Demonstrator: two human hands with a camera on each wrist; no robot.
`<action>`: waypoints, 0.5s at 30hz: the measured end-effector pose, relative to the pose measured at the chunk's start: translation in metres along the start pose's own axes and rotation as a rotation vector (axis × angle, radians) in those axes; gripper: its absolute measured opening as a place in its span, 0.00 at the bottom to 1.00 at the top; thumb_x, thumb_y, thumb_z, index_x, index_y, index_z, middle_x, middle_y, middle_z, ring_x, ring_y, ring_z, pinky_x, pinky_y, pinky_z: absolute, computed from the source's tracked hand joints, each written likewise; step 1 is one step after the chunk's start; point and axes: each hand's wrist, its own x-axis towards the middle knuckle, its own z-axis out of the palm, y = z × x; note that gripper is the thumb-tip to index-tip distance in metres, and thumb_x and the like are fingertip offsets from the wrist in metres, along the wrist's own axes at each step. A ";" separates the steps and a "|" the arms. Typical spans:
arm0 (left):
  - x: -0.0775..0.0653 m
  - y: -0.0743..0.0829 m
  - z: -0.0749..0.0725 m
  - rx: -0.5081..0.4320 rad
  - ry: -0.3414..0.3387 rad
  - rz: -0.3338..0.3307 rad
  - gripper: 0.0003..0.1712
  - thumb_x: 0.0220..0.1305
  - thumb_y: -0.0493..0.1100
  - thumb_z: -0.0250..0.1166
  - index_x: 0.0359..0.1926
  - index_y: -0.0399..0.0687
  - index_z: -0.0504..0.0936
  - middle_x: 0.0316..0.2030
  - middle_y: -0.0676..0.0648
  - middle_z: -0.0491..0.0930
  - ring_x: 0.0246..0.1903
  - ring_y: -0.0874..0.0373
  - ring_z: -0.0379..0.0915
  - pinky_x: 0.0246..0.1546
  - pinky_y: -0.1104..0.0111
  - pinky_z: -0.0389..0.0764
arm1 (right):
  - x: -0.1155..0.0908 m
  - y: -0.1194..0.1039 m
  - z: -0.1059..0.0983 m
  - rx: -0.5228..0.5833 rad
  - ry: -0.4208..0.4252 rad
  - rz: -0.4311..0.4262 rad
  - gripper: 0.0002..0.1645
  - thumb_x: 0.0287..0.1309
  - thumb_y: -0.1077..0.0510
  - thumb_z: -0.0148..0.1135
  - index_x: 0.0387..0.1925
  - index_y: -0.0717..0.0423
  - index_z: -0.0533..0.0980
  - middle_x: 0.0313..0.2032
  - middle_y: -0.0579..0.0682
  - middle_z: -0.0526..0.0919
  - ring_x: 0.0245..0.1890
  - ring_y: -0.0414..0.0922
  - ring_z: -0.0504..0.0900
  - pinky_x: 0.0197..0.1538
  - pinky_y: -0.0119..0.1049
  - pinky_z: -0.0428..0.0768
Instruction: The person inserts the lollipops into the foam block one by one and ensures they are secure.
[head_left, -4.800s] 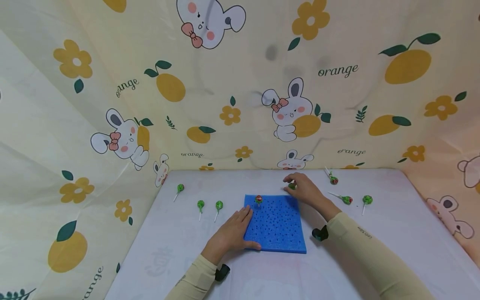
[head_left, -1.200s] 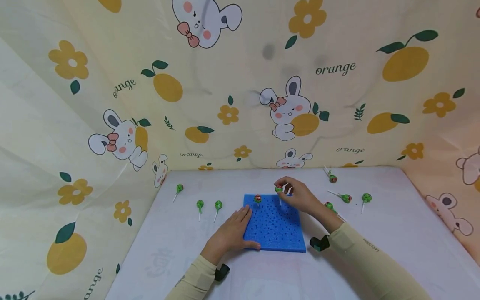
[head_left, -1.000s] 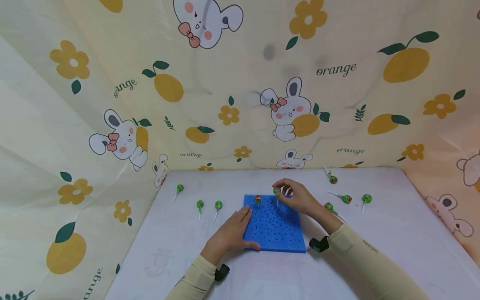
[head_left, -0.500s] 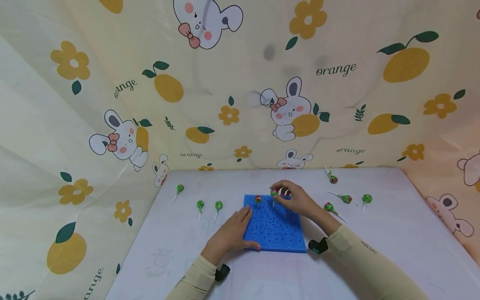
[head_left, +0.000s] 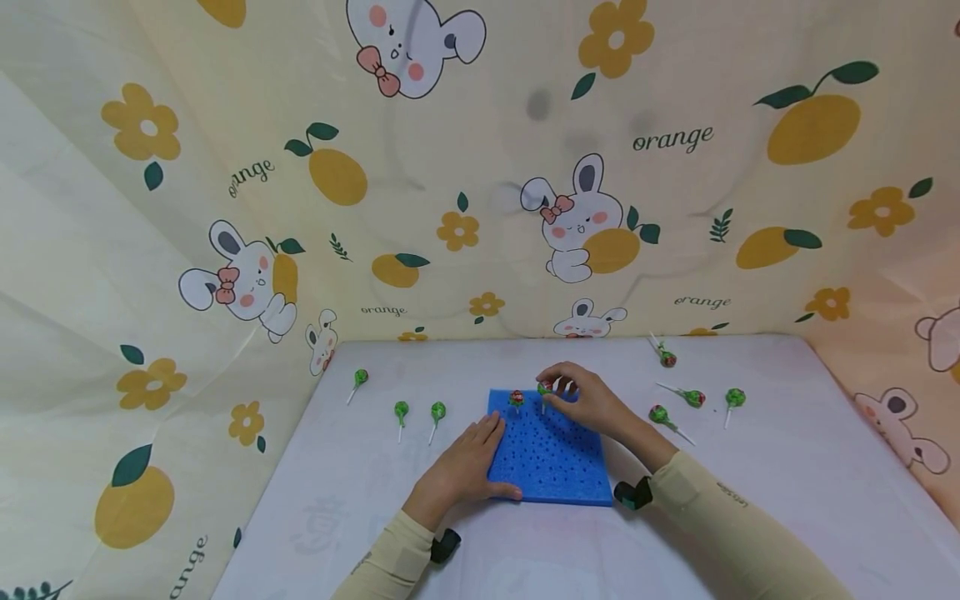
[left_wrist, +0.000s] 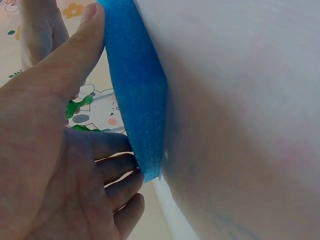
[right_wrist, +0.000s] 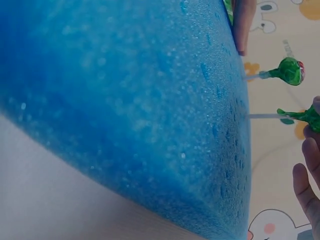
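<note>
My left hand [head_left: 467, 458] lies along the left side of a blue foam block [head_left: 551, 458] dotted with small holes. Its fingers are nearly straight, with the thumb by the near edge. Over the block's far part, my right hand [head_left: 592, 402] pinches a green-and-red wrapped lollipop [head_left: 545, 388] between thumb and fingers, stick down. In the right wrist view that stick [right_wrist: 265, 116] reaches the foam; whether its tip is in a hole cannot be seen. Just to the left, another lollipop [head_left: 517, 398] stands upright in the foam.
On the white table [head_left: 360, 500] lie more lollipops: three at the left, including one at the far left [head_left: 361, 377], and several at the right, including one by my right forearm [head_left: 658, 414]. A printed cloth [head_left: 450, 167] hangs behind and beside the table.
My right hand has picked up a lollipop from beyond the block, brought it over the foam, then shifted it left and slightly nearer, towards the standing lollipop. My left hand has stayed put.
</note>
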 end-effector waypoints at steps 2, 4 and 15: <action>0.000 0.000 0.000 0.000 0.001 0.002 0.72 0.58 0.78 0.71 0.86 0.41 0.52 0.86 0.42 0.48 0.85 0.48 0.45 0.84 0.55 0.54 | 0.000 0.000 0.000 -0.006 -0.007 0.001 0.19 0.70 0.62 0.71 0.60 0.54 0.81 0.52 0.50 0.86 0.45 0.45 0.82 0.50 0.52 0.87; 0.000 0.000 -0.001 -0.003 0.002 0.004 0.72 0.58 0.78 0.71 0.86 0.40 0.52 0.86 0.41 0.48 0.85 0.47 0.45 0.84 0.55 0.54 | 0.000 -0.001 0.000 -0.014 -0.015 0.001 0.19 0.70 0.62 0.71 0.60 0.54 0.81 0.52 0.50 0.86 0.45 0.45 0.82 0.50 0.51 0.87; 0.000 0.001 -0.001 0.005 -0.003 0.006 0.71 0.59 0.77 0.71 0.86 0.40 0.51 0.86 0.41 0.48 0.85 0.48 0.45 0.84 0.56 0.54 | -0.002 0.000 0.001 -0.050 -0.038 -0.018 0.19 0.69 0.62 0.73 0.59 0.55 0.81 0.52 0.49 0.86 0.45 0.45 0.83 0.48 0.45 0.87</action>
